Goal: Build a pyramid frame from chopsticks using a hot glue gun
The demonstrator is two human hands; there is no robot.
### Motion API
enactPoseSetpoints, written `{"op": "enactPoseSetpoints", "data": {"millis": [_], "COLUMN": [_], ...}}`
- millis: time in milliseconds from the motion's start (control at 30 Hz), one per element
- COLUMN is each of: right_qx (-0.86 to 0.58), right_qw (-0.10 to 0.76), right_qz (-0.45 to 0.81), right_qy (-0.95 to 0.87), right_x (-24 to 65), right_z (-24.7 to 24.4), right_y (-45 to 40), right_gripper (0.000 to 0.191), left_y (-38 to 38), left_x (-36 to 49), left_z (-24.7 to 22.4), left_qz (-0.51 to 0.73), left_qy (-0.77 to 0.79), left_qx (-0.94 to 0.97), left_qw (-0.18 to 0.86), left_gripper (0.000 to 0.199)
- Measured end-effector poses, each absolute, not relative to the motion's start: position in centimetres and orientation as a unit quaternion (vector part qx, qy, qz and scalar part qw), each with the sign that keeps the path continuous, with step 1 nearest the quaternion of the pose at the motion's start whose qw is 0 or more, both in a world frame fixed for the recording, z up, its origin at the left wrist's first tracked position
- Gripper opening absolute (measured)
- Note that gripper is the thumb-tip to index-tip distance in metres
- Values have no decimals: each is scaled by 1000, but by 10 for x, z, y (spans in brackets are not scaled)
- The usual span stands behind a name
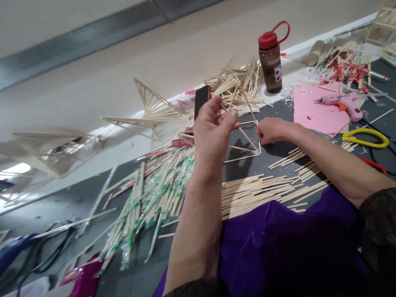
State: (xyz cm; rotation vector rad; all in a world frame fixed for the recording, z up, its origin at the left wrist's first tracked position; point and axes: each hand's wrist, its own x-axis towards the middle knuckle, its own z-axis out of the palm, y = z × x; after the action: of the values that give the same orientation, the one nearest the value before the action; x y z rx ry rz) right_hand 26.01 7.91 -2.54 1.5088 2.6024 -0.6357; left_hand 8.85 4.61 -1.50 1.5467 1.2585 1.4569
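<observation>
A frame of thin wooden sticks (248, 139), joined at its corners, stands on the dark table between my hands. My right hand (272, 130) is closed at the frame's right side, fingertips pinching near an upright stick. On the left, my left hand (215, 117) is raised beside the frame with fingers bent toward the thumb; what lies between them is hidden. A black block (201, 100) shows just behind its fingers. Loose chopsticks (256, 192) lie in rows below the frame, close to my purple apron (266, 231).
Wrapped chopsticks (167, 185) lie left of my forearm. A stick pile (244, 80) and a red-capped bottle (270, 62) stand behind. At right are a pink glue gun (343, 103) on a pink sheet (321, 117) and yellow-handled scissors (366, 131). A fan-shaped stick model (148, 109) is by the wall.
</observation>
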Motion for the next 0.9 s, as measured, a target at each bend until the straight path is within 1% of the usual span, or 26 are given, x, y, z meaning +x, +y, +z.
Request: {"op": "enactPoseSetpoints", "data": {"millis": [33, 67, 100, 200, 233, 300, 433, 667, 900], "right_qx": [494, 500, 508, 536, 544, 552, 535, 512, 512], "right_qw": [25, -3, -51, -238, -281, -323, -329, -328, -322], "right_qz": [-225, -237, -240, -199, -185, -171, -172, -169, -163], "right_qy": [839, 833, 825, 785, 768, 750, 759, 776, 779], "right_x": [264, 267, 270, 274, 273, 268, 257, 249, 246], "right_z": [-22, -20, -18, -20, -23, -29, -33, -25, -31], "right_y": [80, 82, 84, 93, 97, 103, 113, 117, 118], "right_gripper": [18, 16, 16, 20, 22, 26, 26, 27, 32], "left_y": [46, 46, 47, 47, 48, 49, 51, 54, 62], "left_x": [88, 88, 88, 87, 87, 87, 86, 84, 85], "left_z": [-15, -15, -16, -16, -16, -17, -18, -13, -17], "left_qz": [559, 560, 562, 564, 563, 560, 559, 549, 565], "left_qy": [481, 480, 479, 471, 469, 466, 467, 492, 491], "left_qx": [590, 589, 588, 591, 594, 598, 597, 594, 585], "left_qw": [330, 330, 331, 332, 332, 333, 337, 322, 313], "left_gripper": [45, 48, 52, 64, 67, 68, 61, 47, 43]}}
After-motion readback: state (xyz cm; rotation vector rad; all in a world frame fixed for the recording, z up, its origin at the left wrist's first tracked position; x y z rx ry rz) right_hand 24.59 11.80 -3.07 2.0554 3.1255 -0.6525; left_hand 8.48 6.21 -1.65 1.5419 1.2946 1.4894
